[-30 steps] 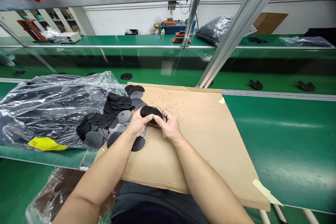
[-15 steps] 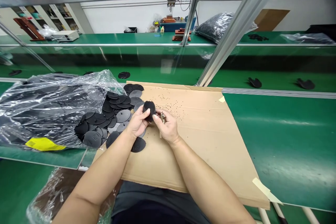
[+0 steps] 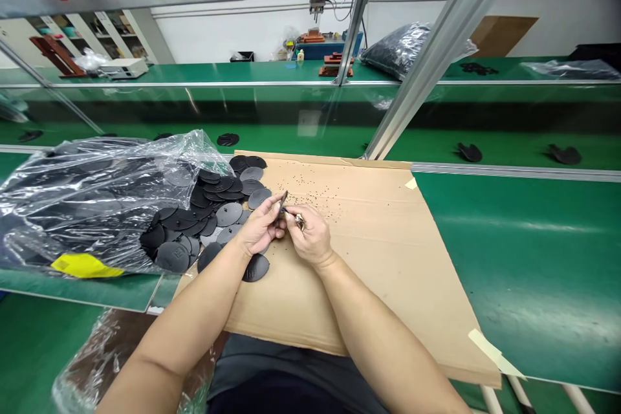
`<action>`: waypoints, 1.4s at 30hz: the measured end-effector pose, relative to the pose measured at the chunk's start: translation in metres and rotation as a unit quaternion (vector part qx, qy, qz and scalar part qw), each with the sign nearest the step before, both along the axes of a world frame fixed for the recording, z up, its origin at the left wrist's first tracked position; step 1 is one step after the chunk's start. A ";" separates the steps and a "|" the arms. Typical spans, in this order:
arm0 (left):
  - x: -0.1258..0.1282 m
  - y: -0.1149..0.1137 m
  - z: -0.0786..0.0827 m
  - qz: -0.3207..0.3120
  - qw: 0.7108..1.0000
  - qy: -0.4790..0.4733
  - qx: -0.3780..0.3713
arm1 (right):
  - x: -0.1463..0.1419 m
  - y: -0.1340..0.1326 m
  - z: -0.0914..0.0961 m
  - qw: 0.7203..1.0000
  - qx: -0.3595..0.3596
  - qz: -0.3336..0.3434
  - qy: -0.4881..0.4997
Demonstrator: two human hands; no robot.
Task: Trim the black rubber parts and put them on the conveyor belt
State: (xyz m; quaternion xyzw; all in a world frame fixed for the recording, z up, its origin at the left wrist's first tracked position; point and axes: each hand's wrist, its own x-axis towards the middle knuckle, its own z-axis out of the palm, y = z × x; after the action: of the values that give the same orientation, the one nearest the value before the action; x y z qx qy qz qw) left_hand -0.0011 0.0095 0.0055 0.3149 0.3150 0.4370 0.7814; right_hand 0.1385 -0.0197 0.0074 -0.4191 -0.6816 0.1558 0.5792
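Observation:
My left hand point(image 3: 258, 228) pinches a black plastic disc point(image 3: 283, 199) above the cardboard sheet point(image 3: 378, 272), with the disc turned almost edge-on. Close beside it, my right hand point(image 3: 313, 237) is closed around a small metal tool point(image 3: 299, 222), mostly hidden by the fingers. The right fingertips meet the disc's near side. Left of my hands lies a heap of similar black discs point(image 3: 228, 213), some with small nubs or raised marks. One loose disc point(image 3: 256, 268) rests by my left wrist. Tiny dark bits point(image 3: 315, 189) are scattered on the cardboard beyond my hands.
A clear plastic bag point(image 3: 97, 200) of black discs spills onto the heap, a yellow piece point(image 3: 87, 265) at its front. Behind the cardboard runs a green belt point(image 3: 301, 142) carrying black pieces point(image 3: 469, 152). A slanted metal post point(image 3: 427, 65) rises at the cardboard's far edge.
The disc in my left hand has turned from showing its face to nearly edge-on. My right hand's fingers have closed in around the metal tool at the disc.

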 end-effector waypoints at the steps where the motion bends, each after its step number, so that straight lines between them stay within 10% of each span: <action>1: 0.000 0.001 0.000 0.006 1.000 -0.002 0.002 | -0.001 0.000 0.000 1.000 -0.016 0.002 0.016; 5: 0.001 0.005 0.003 0.084 0.993 -0.029 0.075 | -0.008 0.000 -0.002 0.969 -0.157 0.040 0.184; 9: -0.003 0.009 0.003 0.154 0.969 0.028 0.191 | -0.007 0.005 -0.001 0.872 -0.315 0.107 0.359; 15: -0.011 0.007 0.000 0.222 0.860 0.247 0.387 | 0.007 0.015 -0.003 0.794 -0.370 0.150 0.458; 30: -0.012 0.003 -0.003 0.210 0.787 0.332 0.476 | 0.007 0.020 -0.010 0.783 -0.367 0.131 0.486; 42: -0.005 -0.003 -0.002 0.205 0.816 0.322 0.433 | 0.007 0.022 -0.010 0.784 -0.355 0.133 0.491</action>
State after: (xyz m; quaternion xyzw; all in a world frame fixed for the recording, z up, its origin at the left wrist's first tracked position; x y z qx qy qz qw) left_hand -0.0059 0.0068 0.0039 0.6722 0.3841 0.5516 0.3103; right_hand 0.1456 0.0024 -0.0024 -0.3674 -0.2510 0.6472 0.6190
